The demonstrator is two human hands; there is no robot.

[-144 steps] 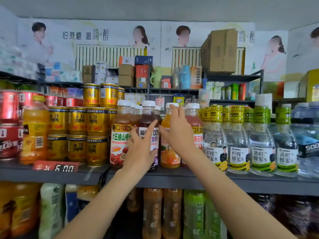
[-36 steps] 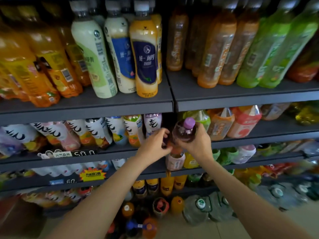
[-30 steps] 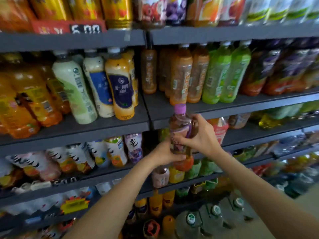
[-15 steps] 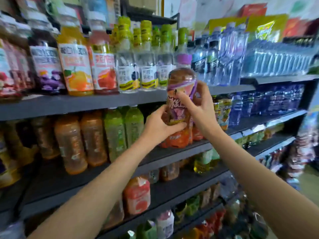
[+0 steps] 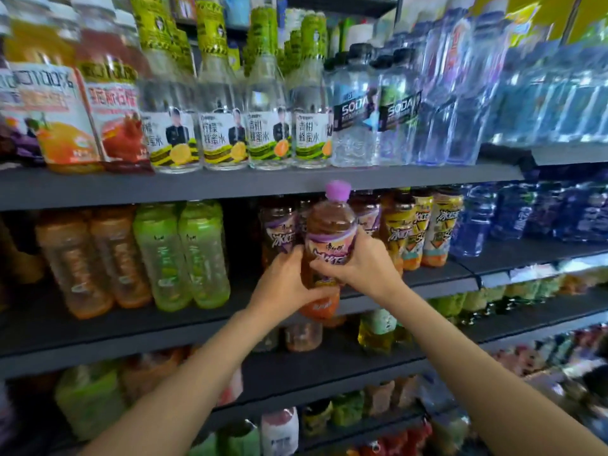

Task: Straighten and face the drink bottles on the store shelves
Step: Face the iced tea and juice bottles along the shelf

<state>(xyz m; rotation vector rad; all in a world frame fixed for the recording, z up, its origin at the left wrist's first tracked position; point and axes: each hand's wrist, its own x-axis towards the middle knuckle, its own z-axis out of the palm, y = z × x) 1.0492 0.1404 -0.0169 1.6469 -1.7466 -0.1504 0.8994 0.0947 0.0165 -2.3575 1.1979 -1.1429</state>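
Dark grey store shelves run across the whole view in several tiers. On the top tier, clear honey-water bottles with yellow-green necks stand in a row near the front edge, with juice bottles toward the left end and soda water bottles toward the right. On the tier below, orange tea bottles and green tea bottles stand left of centre, well back from the front edge; yellow-labelled iced tea bottles and blue bottles stand to the right.

At the front edge of that middle tier, near its centre, the purple-capped bottle is upright, its base out beyond the edge. The left hand grips its lower body, fingers curled around it. The right hand clasps the label from the right, thumb across the front.
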